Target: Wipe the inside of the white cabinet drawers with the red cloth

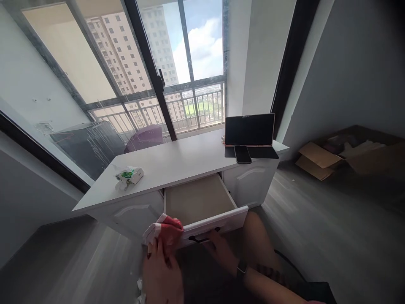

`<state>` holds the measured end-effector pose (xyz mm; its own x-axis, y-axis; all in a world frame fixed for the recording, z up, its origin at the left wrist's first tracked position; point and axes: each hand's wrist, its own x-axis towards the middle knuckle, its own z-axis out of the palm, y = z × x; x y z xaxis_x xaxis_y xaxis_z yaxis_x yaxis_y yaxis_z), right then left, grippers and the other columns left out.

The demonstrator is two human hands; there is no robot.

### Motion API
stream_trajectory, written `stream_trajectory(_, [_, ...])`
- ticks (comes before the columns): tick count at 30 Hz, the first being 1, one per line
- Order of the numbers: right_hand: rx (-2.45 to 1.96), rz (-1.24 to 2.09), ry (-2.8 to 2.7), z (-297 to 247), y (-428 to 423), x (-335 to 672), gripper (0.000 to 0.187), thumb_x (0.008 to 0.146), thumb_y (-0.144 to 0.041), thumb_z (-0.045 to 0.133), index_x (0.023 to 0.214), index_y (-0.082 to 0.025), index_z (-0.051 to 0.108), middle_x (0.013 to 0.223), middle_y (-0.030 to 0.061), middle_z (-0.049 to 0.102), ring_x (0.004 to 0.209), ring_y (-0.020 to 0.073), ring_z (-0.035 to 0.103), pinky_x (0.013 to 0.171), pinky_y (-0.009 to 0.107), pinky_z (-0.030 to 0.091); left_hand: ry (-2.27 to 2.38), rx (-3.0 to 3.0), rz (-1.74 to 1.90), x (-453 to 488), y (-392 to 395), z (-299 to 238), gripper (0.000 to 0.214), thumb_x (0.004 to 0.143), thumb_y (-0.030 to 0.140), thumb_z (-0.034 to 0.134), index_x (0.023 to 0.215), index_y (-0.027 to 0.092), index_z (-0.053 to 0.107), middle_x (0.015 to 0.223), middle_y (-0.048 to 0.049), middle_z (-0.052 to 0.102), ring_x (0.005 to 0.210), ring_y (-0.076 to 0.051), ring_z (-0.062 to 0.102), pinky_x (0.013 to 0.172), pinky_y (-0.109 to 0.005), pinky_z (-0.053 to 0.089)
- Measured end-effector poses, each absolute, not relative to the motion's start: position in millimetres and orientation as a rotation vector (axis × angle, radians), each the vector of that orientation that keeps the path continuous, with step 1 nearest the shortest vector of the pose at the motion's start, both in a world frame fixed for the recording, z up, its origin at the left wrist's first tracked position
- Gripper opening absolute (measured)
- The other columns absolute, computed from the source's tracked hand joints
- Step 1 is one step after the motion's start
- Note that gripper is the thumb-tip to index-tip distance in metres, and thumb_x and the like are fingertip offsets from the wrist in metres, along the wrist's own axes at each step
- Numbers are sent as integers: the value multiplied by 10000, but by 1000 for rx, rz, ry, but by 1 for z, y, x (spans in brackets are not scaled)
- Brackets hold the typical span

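My left hand (pixel 161 268) grips a red and white cloth (pixel 171 232), which lies against the left end of the drawer front. The drawer (pixel 198 198) is pulled out from the white cabinet (pixel 183 154), and its bare inside shows. At the dark drawer handle (pixel 196 239), the fingers of my right hand (pixel 221 249) curl around the bar, slightly blurred. A watch is on my right wrist.
On the cabinet top, a tissue pack (pixel 129 176) lies at the left. A tablet (pixel 249 130) stands at the right with a phone (pixel 243 155) before it. An opened cardboard box (pixel 325 158) sits on the floor at right. Windows (pixel 202 55) rise behind.
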<state>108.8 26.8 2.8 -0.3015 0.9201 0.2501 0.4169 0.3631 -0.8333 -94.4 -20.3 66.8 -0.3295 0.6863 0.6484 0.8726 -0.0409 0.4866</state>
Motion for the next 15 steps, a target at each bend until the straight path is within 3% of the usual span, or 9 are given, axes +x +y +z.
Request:
stream_trajectory(2, [-1121,893,-1866,10,22,111,263,922,-233,502,1159,-248,613,1178,80,647,1101,233,612,924,386,501,-2017,-1598,-1289,-69,-11,58,408,839,281,514,1211,138,605,1269,-215,578,1181,-383,537,934,-549,456])
stream_trajectory(5, [-1079,838,-1851,15,12,118,337,911,-142,467,1191,-273,602,1237,69,623,1130,206,606,938,350,510,-1947,-1626,-1300,-43,0,45,293,851,277,524,1094,164,642,1190,-193,597,1106,-354,578,865,-515,509])
stream_trajectory(9, [-1107,421,-1711,34,9,145,237,934,-157,454,1052,-247,639,1056,65,673,956,177,664,807,290,561,-1796,-1557,-1376,-26,7,26,322,826,217,587,1148,227,595,1100,-115,600,1058,-283,599,835,-440,547])
stream_trajectory(12, [-1210,87,-1646,68,25,176,199,934,-209,497,1080,-232,630,1047,72,684,976,203,656,871,353,546,-1691,-1551,-1384,-20,10,14,438,797,190,642,1222,244,551,1119,-93,589,1072,-265,591,860,-422,545])
stream_trajectory(15, [-1362,-19,-1748,99,49,200,249,946,-282,487,1129,-218,643,1118,78,693,1080,256,631,976,474,489,-1588,-1633,-1301,-18,12,2,503,783,198,667,1266,223,526,1156,-102,578,1079,-262,580,863,-410,539])
